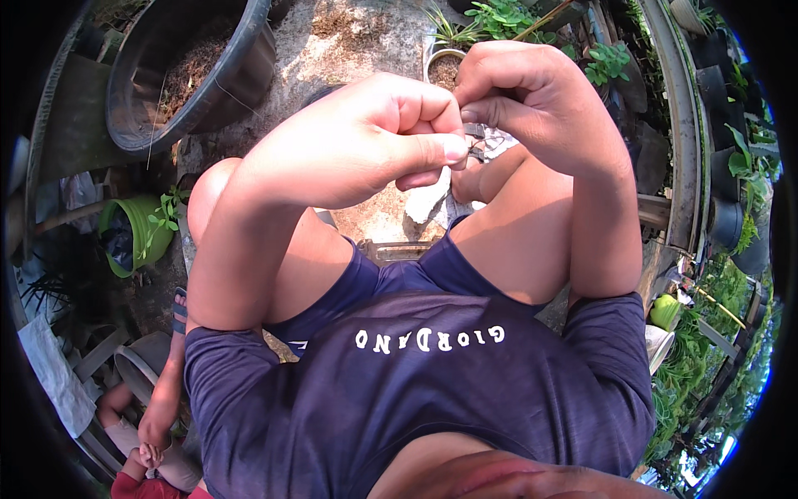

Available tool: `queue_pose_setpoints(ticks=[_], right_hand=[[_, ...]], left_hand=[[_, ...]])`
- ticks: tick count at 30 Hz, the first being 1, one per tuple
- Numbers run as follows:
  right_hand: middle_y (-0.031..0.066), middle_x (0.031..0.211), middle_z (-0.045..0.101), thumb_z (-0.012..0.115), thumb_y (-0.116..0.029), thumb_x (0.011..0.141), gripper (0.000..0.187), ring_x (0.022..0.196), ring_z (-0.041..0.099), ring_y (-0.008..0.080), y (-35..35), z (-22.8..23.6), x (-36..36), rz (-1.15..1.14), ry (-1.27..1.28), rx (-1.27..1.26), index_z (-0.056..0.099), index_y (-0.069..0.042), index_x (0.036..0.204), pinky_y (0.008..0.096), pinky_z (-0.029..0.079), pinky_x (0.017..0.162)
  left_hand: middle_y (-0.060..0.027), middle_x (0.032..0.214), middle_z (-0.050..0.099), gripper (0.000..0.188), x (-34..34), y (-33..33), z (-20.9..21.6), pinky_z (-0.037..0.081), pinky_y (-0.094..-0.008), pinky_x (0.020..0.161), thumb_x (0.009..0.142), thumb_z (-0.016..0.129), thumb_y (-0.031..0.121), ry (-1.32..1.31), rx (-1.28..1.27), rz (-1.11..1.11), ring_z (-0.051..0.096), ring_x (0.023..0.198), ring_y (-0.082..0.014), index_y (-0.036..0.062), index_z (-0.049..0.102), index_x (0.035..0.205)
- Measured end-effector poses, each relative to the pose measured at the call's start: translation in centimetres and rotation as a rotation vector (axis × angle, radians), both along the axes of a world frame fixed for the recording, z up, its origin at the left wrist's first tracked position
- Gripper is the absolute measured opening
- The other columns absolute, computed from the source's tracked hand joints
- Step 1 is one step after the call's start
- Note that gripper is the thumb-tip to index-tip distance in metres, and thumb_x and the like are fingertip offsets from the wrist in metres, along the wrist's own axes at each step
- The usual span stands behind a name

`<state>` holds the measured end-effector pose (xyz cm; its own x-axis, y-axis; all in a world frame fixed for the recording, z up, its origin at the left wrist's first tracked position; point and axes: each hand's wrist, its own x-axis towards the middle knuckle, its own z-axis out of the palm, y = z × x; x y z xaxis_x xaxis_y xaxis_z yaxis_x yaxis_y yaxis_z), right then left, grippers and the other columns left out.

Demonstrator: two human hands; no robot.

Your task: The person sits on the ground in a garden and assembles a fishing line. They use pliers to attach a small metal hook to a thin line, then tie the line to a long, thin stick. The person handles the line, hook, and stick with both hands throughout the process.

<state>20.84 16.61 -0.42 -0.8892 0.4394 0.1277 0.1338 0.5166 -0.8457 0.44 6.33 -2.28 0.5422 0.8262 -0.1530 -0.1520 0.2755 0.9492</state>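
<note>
Both my hands are raised in front of me, above my bent knees, with their fingertips almost meeting. My left hand [353,141] is closed, its thumb pressed against the curled fingers. Beside it, my right hand [536,100] pinches thumb against forefinger, the wrist bent inward. Whatever sits between the fingertips is too small or hidden to name. A thin dark line shows just below the meeting fingers, but I cannot tell what it belongs to. Below the hands, a crumpled white piece [428,200], cloth or paper, lies on the ground near my foot.
A large black pot [259,71] with dry soil stands at the upper left, thin strands across it. A green pot [125,262] is at the left. Beyond my hands sits a small soil-filled pot [445,68]. Another person [158,428] is at the lower left. Plants and a rail [694,141] line the right.
</note>
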Motion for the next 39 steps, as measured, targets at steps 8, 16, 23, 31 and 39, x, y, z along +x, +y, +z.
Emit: queue_pose_setpoints(ticks=[8,16,23,31,39], right_hand=[[0.0036,0.076,0.066,0.069,-0.009,0.089,0.012,0.069,0.058,0.0085,0.9,-0.8,0.7,-0.198,-0.050,-0.173,0.069,0.002,0.094,0.0271,0.048,0.063],[-0.0044,0.085,0.062,0.067,-0.018,0.096,0.017,0.073,0.053,0.0010,1.4,0.1,1.6,-0.083,-0.082,-0.455,0.069,-0.001,0.100,0.0180,0.042,0.062],[-0.0080,0.080,0.058,0.067,-0.020,0.097,0.017,0.065,0.043,-0.0016,1.3,0.4,1.5,-0.057,-0.221,-0.476,0.069,-0.003,0.098,0.0177,0.031,0.052],[-0.0015,0.073,0.065,0.067,-0.018,0.094,0.021,0.064,0.052,0.0033,0.7,-1.6,0.5,-0.165,-0.074,-0.285,0.070,0.002,0.094,0.0237,0.044,0.058],[-0.0008,0.069,0.062,0.066,-0.012,0.093,0.016,0.062,0.053,0.0039,-0.7,-0.7,0.0,-0.322,0.004,-0.095,0.069,0.003,0.092,0.0234,0.043,0.055]], left_hand=[[0.0025,0.078,0.053,0.016,0.3,0.7,-0.1,0.042,-0.0225,0.067,0.102,0.056,0.016,0.213,0.134,0.225,0.048,0.072,-0.0054,0.0007,0.057,0.096],[0.0021,0.087,0.057,0.016,0.7,-0.3,1.4,0.044,-0.0238,0.074,0.102,0.057,0.015,0.360,0.294,0.233,0.050,0.083,-0.0049,-0.0010,0.062,0.100],[0.0012,0.086,0.058,0.018,0.8,-0.3,1.4,0.044,-0.0246,0.074,0.100,0.058,0.014,0.416,0.219,0.129,0.051,0.082,-0.0056,-0.0032,0.063,0.098],[0.0020,0.079,0.058,0.026,1.5,1.0,0.0,0.044,-0.0271,0.068,0.099,0.059,0.022,0.713,0.220,0.159,0.049,0.074,-0.0063,-0.0029,0.065,0.097],[0.0031,0.084,0.063,0.024,1.4,1.9,-1.7,0.045,-0.0240,0.073,0.099,0.059,0.024,0.531,0.183,0.385,0.054,0.079,-0.0057,0.0013,0.067,0.101]])
